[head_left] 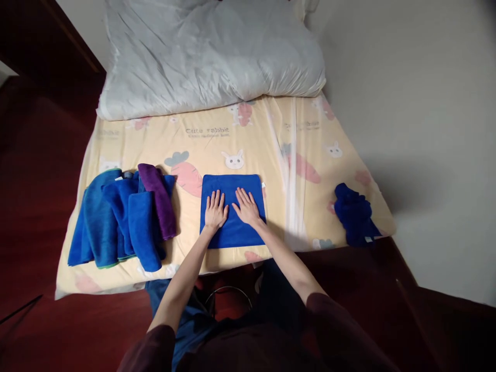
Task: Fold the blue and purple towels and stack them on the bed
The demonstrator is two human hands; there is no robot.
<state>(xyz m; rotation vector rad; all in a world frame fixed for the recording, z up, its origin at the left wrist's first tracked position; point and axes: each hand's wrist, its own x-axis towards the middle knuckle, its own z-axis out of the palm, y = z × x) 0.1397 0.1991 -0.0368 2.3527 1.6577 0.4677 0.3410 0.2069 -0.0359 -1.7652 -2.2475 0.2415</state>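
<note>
A blue cloth (pixel 232 235) lies flat and squared on the bed in front of me, with a small white tag at its right edge. My left hand (pixel 216 210) rests palm down on its left half, fingers stretched out. On the right half, my right hand (pixel 247 207) is pressed flat as well, fingers spread. To the left is a heap of folded or rolled towels, among them a blue towel (pixel 144 227) and a purple towel (pixel 158 199). Far to the right sits a crumpled dark blue cloth (pixel 353 214) at the bed's edge.
The bed (pixel 251 144) has a yellow cover printed with rabbits and carrots. A bunched grey-white quilt (pixel 217 57) lies across its far end. A pale wall (pixel 418 129) borders the right side. Dark red floor (pixel 34 206) shows at the left.
</note>
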